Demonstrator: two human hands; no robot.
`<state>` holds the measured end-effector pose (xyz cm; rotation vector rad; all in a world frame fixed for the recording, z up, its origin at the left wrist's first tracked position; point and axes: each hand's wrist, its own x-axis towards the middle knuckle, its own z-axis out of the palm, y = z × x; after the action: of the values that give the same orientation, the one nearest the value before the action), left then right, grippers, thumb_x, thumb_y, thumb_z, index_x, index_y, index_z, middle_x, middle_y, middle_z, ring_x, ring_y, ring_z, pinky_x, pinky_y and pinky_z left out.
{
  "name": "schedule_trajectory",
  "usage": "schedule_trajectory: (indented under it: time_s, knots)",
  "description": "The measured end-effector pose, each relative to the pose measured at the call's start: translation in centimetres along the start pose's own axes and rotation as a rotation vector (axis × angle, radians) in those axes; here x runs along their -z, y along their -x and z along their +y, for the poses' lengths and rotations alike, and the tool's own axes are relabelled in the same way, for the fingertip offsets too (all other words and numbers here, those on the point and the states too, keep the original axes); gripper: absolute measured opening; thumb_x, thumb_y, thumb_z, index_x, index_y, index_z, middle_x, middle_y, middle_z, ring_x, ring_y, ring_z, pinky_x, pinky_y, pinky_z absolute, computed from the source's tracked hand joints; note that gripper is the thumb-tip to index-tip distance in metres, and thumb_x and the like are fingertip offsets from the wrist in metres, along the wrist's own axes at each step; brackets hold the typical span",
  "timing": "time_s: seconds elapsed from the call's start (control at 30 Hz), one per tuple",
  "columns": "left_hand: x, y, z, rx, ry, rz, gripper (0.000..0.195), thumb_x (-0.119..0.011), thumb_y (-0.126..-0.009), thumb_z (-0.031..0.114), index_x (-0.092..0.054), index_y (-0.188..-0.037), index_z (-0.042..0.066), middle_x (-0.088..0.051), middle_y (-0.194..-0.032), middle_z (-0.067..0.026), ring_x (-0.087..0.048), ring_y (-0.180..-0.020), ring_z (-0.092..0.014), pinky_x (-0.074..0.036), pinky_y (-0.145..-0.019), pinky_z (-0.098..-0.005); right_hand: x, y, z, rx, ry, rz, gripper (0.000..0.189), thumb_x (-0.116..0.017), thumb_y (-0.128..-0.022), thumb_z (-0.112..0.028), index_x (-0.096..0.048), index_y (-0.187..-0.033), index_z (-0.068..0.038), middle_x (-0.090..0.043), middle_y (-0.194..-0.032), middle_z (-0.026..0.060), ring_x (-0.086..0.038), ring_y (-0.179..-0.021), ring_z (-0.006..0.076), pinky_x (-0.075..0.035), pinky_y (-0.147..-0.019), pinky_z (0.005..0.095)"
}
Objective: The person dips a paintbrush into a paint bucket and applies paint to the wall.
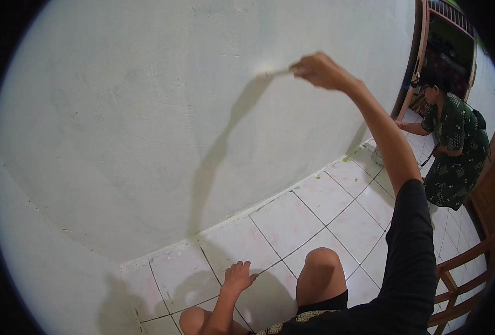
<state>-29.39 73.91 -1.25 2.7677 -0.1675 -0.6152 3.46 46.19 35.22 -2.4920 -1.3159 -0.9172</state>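
My right hand (325, 72) is raised and closed around the handle of a paintbrush (279, 73). The brush is blurred, and its bristle end meets the pale painted wall (164, 125) or is very near it. A long shadow of my arm falls down the wall from the brush tip. My left hand (240, 276) hangs low between my knees, above the white tiled floor (306, 213). It holds nothing, and its thumb stands apart from the fingers.
At the right, a person (456, 142) in a patterned dark green dress bends beside a doorway (448, 54). A pale bucket (377, 158) stands by the wall, partly behind my forearm. Wooden furniture (465, 289) fills the lower right. Green spots (346, 159) dot the floor along the wall.
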Motion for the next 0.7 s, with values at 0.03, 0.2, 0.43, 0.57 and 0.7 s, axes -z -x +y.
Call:
schedule_trajectory:
  time_s: [0.03,0.2,0.43,0.57,0.7]
  knots:
    - [0.1,-0.1,0.3,-0.012,-0.001,-0.009,0.057,-0.063,-0.083,0.043,-0.051,-0.125,0.007,-0.058,-0.113,-0.0196,-0.055,-0.107,-0.037,-0.046,-0.090,-0.0442,0.7,-1.2,1.5,0.133,0.049,0.123,0.022,-0.067,-0.081,-0.009,-0.069,-0.102,-0.002,-0.064,-0.080,0.0143,-0.060,-0.067,0.0284,-0.048,-0.065,0.0381]
    - [0.2,0.0,0.3,-0.008,0.002,0.007,0.056,-0.064,-0.082,0.042,-0.053,-0.124,0.007,-0.059,-0.111,-0.0191,-0.057,-0.105,-0.036,-0.047,-0.088,-0.0442,4.8,-4.3,0.4,-0.041,0.308,0.555,0.022,-0.065,-0.082,-0.006,-0.067,-0.104,-0.004,-0.065,-0.085,0.0108,-0.063,-0.070,0.0214,-0.049,-0.060,0.0317]
    - [-0.1,-0.4,-0.4,-0.011,0.013,0.028,0.056,-0.063,-0.082,0.043,-0.052,-0.124,0.007,-0.058,-0.113,-0.0195,-0.056,-0.105,-0.036,-0.046,-0.089,-0.0445,-4.1,0.5,-2.9,-0.006,0.088,0.318,0.026,-0.065,-0.083,-0.011,-0.063,-0.107,-0.002,-0.062,-0.082,0.0151,-0.060,-0.067,0.0321,-0.049,-0.062,0.0390]
    - [0.5,0.0,0.2,-0.006,0.009,0.000,0.057,-0.062,-0.082,0.044,-0.052,-0.124,0.007,-0.057,-0.115,-0.0199,-0.056,-0.105,-0.036,-0.046,-0.090,-0.0449,-3.5,2.1,-3.1,-0.030,-0.050,-0.012,0.024,-0.067,-0.082,-0.008,-0.067,-0.105,-0.003,-0.063,-0.080,0.0148,-0.059,-0.064,0.0290,-0.047,-0.060,0.0365]
    - [-0.2,-0.2,0.0,0.012,-0.008,-0.002,0.056,-0.063,-0.082,0.043,-0.053,-0.123,0.007,-0.058,-0.113,-0.0195,-0.057,-0.104,-0.035,-0.046,-0.089,-0.0445,0.6,-2.4,0.1,0.119,0.065,0.140,0.020,-0.066,-0.082,-0.010,-0.068,-0.101,-0.004,-0.065,-0.086,0.0164,-0.061,-0.073,0.0336,-0.049,-0.066,0.0381]
